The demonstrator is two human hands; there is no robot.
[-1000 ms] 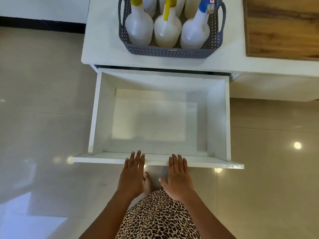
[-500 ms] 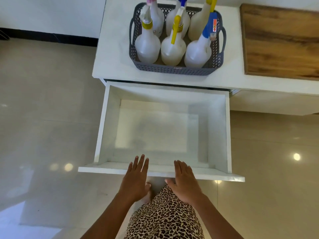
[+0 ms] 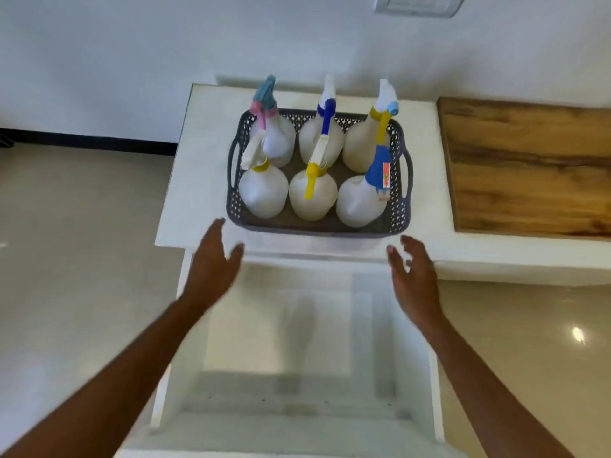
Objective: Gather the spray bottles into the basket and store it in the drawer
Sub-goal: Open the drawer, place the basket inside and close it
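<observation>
basket (image 3: 317, 226) of six spray bottles (image 3: 313, 193) on desk (image 3: 185, 193) | likely heavy, top-heavy, plastic flexes | take both side handles | left hand (image 3: 211, 259), right hand (image 3: 413, 276) grip spread, empty | drawer (image 3: 433, 391) open below

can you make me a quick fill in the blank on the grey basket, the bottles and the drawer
1. The grey perforated plastic basket holds ___ white plastic spray bottles.
2. The basket sits on the white ___.
3. The white drawer below it is ___.
4. The left hand and right hand hold ___.

Answers: six; counter; open; nothing
</observation>
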